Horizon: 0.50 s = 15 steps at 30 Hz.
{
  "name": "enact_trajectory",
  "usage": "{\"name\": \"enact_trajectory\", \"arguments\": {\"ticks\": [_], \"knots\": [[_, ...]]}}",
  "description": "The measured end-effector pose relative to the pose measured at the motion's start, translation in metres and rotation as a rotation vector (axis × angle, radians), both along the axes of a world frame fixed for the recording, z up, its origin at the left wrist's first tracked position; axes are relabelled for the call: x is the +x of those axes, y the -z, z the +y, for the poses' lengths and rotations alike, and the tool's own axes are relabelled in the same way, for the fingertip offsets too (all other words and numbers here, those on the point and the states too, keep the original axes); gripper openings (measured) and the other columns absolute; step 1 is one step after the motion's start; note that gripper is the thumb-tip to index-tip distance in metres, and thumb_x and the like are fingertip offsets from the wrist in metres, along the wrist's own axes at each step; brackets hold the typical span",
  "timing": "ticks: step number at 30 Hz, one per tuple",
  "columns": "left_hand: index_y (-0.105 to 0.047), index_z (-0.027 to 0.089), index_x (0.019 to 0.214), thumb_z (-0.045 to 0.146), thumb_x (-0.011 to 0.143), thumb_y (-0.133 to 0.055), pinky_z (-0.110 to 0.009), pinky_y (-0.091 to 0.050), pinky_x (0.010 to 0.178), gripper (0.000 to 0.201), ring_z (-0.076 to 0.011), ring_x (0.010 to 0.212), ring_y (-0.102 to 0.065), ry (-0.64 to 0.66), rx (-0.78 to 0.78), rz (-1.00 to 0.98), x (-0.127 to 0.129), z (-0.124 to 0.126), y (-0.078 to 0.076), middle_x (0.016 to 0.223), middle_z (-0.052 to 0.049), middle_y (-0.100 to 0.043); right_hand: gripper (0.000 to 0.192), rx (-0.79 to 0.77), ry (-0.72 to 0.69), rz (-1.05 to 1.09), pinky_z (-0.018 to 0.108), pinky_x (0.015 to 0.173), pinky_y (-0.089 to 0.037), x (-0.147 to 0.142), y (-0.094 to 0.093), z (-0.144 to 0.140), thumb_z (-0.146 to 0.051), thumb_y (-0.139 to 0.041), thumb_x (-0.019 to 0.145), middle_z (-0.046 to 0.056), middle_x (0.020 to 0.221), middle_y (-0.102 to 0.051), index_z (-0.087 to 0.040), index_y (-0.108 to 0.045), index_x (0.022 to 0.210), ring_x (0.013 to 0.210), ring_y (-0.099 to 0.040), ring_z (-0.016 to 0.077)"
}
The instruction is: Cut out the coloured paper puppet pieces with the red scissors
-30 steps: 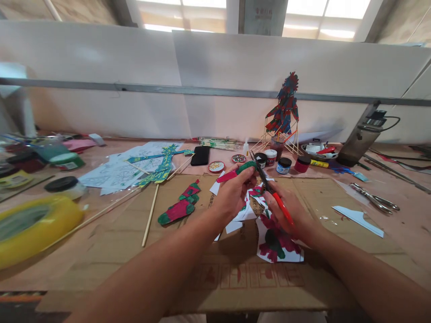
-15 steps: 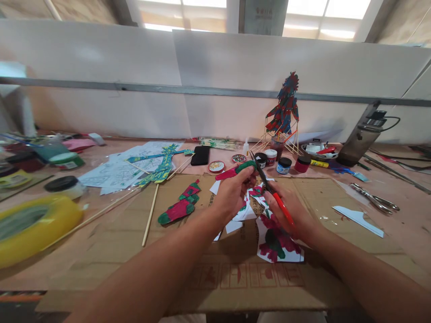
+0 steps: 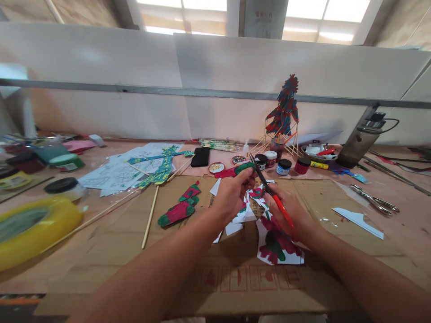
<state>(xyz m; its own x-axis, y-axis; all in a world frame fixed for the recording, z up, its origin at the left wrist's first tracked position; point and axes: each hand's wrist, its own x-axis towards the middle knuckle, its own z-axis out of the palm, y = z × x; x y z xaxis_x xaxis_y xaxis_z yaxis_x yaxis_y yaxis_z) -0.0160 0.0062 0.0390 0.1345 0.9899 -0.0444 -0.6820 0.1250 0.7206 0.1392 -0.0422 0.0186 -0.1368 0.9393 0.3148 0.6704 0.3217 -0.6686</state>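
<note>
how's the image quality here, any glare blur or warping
Head view: the skylights are blown out; the rail bows from wide-angle distortion; the yellow tape roll at the left edge is smeared; the scissors and both hands stay fairly sharp.
</note>
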Motion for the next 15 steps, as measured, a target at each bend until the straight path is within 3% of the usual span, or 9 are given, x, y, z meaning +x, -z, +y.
{"name": "enact_trajectory", "arguments": {"ticks": [5,15], "knots": [[-0.071,0.013,0.064,0.020,0.063,-0.090,-0.022,-0.043,0.059,0.019,-0.0086,0.059,-0.055,-0.006,0.005,0.016,0.0002,0.0010,0.0002,0.065,-0.004,-0.069,0.030,-0.012,-0.019,-0.016,0.037,0.084,-0.057,-0.0006,-0.0076,-0.0021,-0.036,-0.048,0.100,0.010,0.104,-0.081,-0.022,-0.073,0.109,0.089,-0.074,0.0264],[-0.072,0.013,0.069,0.025,0.062,-0.090,-0.023,-0.041,0.059,0.023,-0.0092,0.058,-0.055,0.001,0.116,0.051,-0.0028,0.0017,0.0016,0.067,-0.003,-0.068,0.028,0.012,-0.031,-0.027,0.035,0.084,-0.056,0.0006,-0.0057,-0.0025,-0.035,-0.048,0.102,0.009,0.106,-0.081,-0.022,-0.071,0.109,0.091,-0.074,0.0249]]}}
